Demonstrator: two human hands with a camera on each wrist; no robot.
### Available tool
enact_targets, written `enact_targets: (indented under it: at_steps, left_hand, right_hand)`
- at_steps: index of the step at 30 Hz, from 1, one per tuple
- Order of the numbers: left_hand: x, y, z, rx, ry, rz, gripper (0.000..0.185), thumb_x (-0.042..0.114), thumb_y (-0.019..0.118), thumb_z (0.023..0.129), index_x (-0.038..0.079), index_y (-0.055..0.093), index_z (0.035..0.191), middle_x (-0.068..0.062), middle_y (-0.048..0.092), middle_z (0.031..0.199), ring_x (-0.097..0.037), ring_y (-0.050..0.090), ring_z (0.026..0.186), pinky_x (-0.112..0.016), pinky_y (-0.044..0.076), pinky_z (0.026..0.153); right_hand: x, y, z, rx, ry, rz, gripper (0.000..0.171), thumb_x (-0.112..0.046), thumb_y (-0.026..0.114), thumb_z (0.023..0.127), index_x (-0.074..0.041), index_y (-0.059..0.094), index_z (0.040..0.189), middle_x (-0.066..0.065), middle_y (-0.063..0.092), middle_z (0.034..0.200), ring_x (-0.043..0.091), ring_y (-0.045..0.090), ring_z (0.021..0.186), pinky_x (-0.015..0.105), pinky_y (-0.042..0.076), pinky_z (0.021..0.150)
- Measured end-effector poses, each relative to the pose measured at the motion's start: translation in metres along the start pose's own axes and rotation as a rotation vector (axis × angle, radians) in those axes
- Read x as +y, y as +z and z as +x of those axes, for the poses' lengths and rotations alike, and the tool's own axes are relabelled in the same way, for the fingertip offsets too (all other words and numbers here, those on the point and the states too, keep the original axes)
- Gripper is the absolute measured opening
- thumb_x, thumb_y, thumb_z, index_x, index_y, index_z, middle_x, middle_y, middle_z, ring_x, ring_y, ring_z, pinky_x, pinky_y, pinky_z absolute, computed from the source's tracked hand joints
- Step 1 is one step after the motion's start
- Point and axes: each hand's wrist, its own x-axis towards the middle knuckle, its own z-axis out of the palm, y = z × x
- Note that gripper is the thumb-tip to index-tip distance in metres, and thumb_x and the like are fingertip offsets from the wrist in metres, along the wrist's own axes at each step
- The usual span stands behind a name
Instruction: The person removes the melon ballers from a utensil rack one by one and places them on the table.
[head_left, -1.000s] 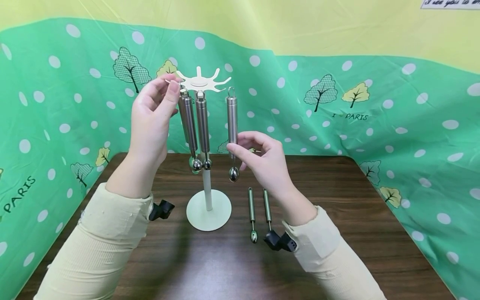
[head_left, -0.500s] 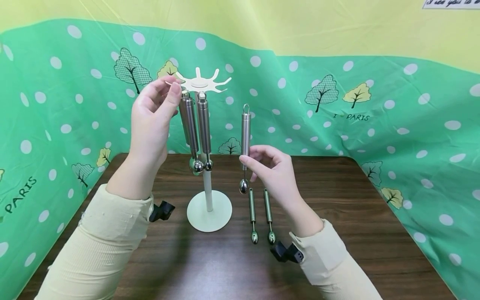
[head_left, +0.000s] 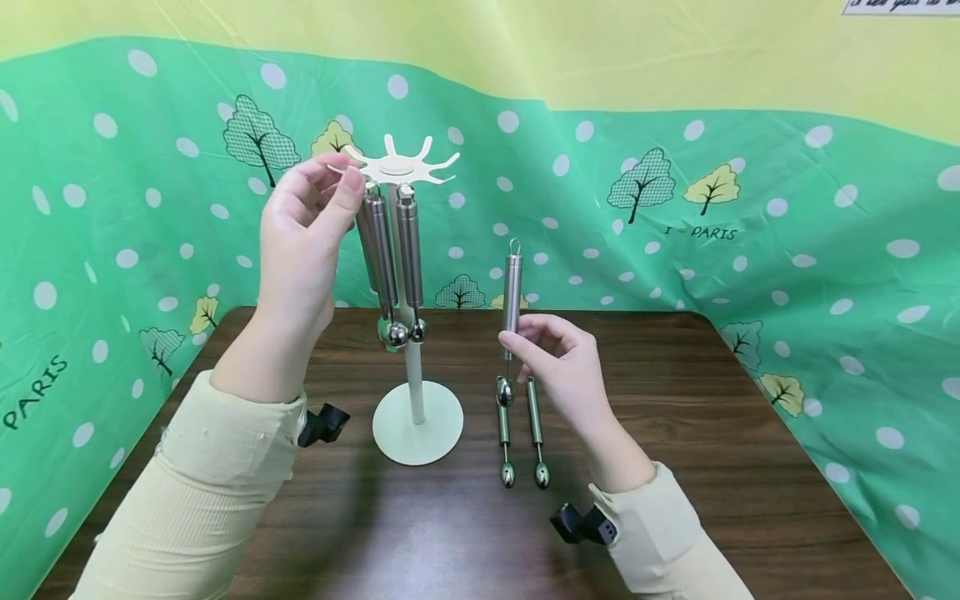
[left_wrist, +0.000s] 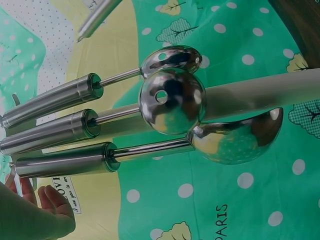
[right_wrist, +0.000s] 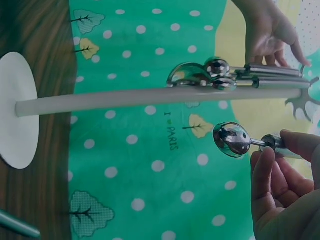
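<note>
In the head view, my right hand (head_left: pixel 562 358) pinches a steel melon baller (head_left: pixel 512 292) upright by the lower end of its handle. Its small round bowl hangs down, overlapping a scoop on the table in this view. My left hand (head_left: pixel 303 225) is raised at the white rack (head_left: pixel 397 169), thumb and fingers pinching the tip of one prong. Just beside those fingers, several melon ballers (left_wrist: pixel 65 132) dangle by their loops, bowls down. The left wrist view shows a hole in two round bowls, while a third bowl (left_wrist: pixel 237 135) is larger and ladle-like.
The rack's round white base (head_left: pixel 417 442) stands on the dark wooden table (head_left: pixel 420 533). To its right, two more small scoops, a left one (head_left: pixel 507 473) and a right one (head_left: pixel 542 473), lie side by side. A green dotted cloth (head_left: pixel 570 208) hangs behind.
My right hand has carried the melon baller away from the rack, down and to the right, over the two lying scoops. My left hand stays at the rack.
</note>
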Motion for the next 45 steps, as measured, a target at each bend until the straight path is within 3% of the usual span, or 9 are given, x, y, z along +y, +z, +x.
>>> enact_targets:
  at_steps: [14,30,45]
  left_hand:
    - [-0.001,0.001,-0.002,-0.007,0.030,0.017,0.013,0.012,0.065,0.094,0.016,0.059,0.105,-0.001,0.061,0.115,-0.017,0.052,0.103,-0.026,0.044,0.093]
    - [0.000,0.002,-0.002,-0.003,0.019,0.024,0.013,0.013,0.065,0.094,0.016,0.059,0.105,-0.001,0.061,0.112,-0.017,0.052,0.103,-0.026,0.044,0.094]
    - [0.000,0.003,-0.001,0.006,0.045,0.023,0.015,0.010,0.066,0.092,0.017,0.057,0.102,0.001,0.059,0.111,-0.019,0.049,0.107,-0.028,0.044,0.092]
  right_hand:
    - [0.021,-0.015,-0.005,0.043,0.053,-0.009,0.020,-0.003,0.072,0.087,0.007,0.066,0.103,-0.011,0.065,0.073,0.008,0.056,0.055,0.024,0.053,0.053]
    - [0.038,-0.032,-0.012,0.079,0.108,-0.070,0.021,-0.004,0.071,0.089,0.008,0.066,0.105,-0.014,0.065,0.073,0.013,0.056,0.050,0.026,0.054,0.054]
    - [0.054,-0.040,-0.016,0.143,0.190,-0.031,0.018,-0.007,0.073,0.088,0.005,0.067,0.102,-0.010,0.066,0.072,0.007,0.055,0.052,0.025,0.053,0.051]
